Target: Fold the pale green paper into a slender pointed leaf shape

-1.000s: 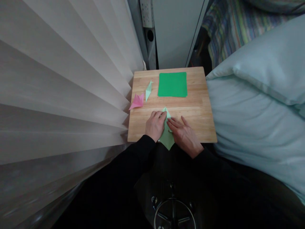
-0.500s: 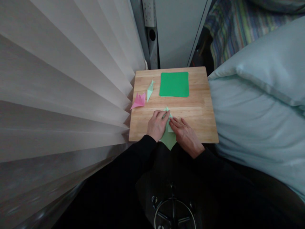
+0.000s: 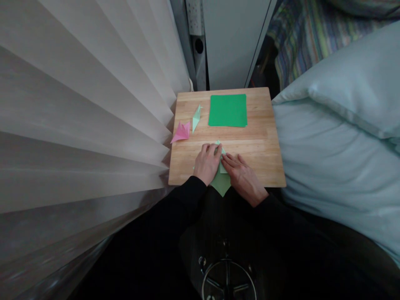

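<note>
A light green folded paper [image 3: 221, 182] lies at the near edge of a small wooden table [image 3: 262, 143], its lower tip hanging over the edge. My left hand [image 3: 206, 163] rests on the paper's left side with fingers curled down onto it. My right hand [image 3: 242, 176] lies on its right side, fingers stretched flat and pressing a narrow folded flap near the middle. The paper's top point shows between my fingertips.
A stack of dark green square sheets [image 3: 228, 110] lies at the table's far side. A pale green folded shape [image 3: 196, 118] and a pink folded shape [image 3: 181, 131] sit at the left. Pleated curtain [image 3: 81, 108] on the left, bedding [image 3: 337, 125] on the right, a stool base [image 3: 228, 279] below.
Both hands have stayed on the light green paper. My right fingers drew a narrow flap in toward the middle and pressed it flat. The view shifted slightly.
</note>
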A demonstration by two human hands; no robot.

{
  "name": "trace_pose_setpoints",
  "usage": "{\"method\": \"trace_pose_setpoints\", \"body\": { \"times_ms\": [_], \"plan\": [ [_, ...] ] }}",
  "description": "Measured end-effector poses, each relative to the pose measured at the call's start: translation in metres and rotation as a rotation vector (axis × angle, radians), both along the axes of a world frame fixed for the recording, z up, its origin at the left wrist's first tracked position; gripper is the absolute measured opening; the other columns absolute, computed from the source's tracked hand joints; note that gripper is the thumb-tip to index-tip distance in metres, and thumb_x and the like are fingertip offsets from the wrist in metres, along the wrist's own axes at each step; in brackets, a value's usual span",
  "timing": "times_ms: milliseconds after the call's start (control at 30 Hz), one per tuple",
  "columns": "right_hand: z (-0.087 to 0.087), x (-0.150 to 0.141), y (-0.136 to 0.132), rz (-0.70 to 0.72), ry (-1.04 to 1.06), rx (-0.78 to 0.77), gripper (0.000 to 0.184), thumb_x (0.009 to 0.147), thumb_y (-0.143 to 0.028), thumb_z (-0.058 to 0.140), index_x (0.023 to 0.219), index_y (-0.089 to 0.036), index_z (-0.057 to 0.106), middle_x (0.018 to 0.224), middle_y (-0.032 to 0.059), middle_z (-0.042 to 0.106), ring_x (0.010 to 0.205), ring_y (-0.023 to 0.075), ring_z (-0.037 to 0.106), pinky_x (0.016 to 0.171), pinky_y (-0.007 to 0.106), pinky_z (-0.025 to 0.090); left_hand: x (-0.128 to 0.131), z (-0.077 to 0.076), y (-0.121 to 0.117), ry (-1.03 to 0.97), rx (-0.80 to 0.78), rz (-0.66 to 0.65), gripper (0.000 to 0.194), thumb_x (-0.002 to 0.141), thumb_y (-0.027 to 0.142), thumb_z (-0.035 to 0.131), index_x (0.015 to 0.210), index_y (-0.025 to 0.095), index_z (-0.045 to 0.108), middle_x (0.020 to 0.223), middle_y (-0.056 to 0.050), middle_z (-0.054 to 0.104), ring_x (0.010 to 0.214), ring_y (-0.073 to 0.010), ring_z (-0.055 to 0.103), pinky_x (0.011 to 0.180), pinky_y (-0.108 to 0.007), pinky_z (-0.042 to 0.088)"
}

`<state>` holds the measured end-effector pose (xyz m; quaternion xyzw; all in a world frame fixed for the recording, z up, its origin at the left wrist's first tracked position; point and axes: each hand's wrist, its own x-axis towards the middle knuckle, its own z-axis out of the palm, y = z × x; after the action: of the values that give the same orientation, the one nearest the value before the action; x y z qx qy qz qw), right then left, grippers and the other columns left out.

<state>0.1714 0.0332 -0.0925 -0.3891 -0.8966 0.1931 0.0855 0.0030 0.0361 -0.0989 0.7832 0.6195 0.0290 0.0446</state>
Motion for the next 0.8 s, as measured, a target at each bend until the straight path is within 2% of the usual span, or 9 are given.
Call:
{"method": "trace_pose_setpoints", "body": {
  "times_ms": [167, 433, 633, 800],
  "plan": [
    [-0.001, -0.001, 0.000, -0.005, 0.005, -0.007, 0.064, 0.084, 0.010, 0.039, 0.143, -0.006, 0.058, 0.154, 0.0210, 0.055, 0.146, 0.0325, 0.050, 0.122, 0.059, 0.038, 0.003, 0.001, 0.002, 0.023, 0.014, 0.014, 0.047, 0.103, 0.015, 0.042, 0.150, 0.011, 0.047, 0.142, -0.015, 0.055, 0.122, -0.0294, 0.047, 0.097, -0.039, 0.055],
    [-0.003, 0.000, 0.001, 0.003, 0.009, -0.001, 0.063, 0.085, 0.009, 0.039, 0.142, -0.007, 0.059, 0.154, 0.0209, 0.055, 0.147, 0.0329, 0.050, 0.122, 0.059, 0.037, 0.007, 0.006, 0.005, 0.049, -0.036, 0.050, 0.047, 0.104, 0.015, 0.041, 0.151, 0.012, 0.045, 0.130, -0.015, 0.057, 0.120, -0.0295, 0.049, 0.089, -0.038, 0.057],
    [-0.002, -0.001, 0.000, -0.010, 0.007, -0.023, 0.063, 0.086, 0.009, 0.037, 0.143, -0.007, 0.059, 0.155, 0.0215, 0.054, 0.148, 0.0323, 0.049, 0.122, 0.060, 0.037, 0.010, 0.008, 0.007, 0.052, -0.025, 0.062, 0.047, 0.103, 0.014, 0.039, 0.150, 0.013, 0.046, 0.146, -0.017, 0.050, 0.125, -0.0308, 0.046, 0.090, -0.039, 0.060],
    [0.000, -0.001, -0.001, -0.005, -0.008, -0.011, 0.060, 0.088, 0.009, 0.036, 0.142, -0.003, 0.059, 0.154, 0.0226, 0.055, 0.147, 0.0333, 0.050, 0.122, 0.059, 0.038, 0.012, 0.012, 0.009, 0.074, -0.027, 0.079, 0.048, 0.102, 0.011, 0.038, 0.149, 0.010, 0.046, 0.147, -0.017, 0.050, 0.125, -0.0320, 0.046, 0.086, -0.039, 0.062]
  ]
}}
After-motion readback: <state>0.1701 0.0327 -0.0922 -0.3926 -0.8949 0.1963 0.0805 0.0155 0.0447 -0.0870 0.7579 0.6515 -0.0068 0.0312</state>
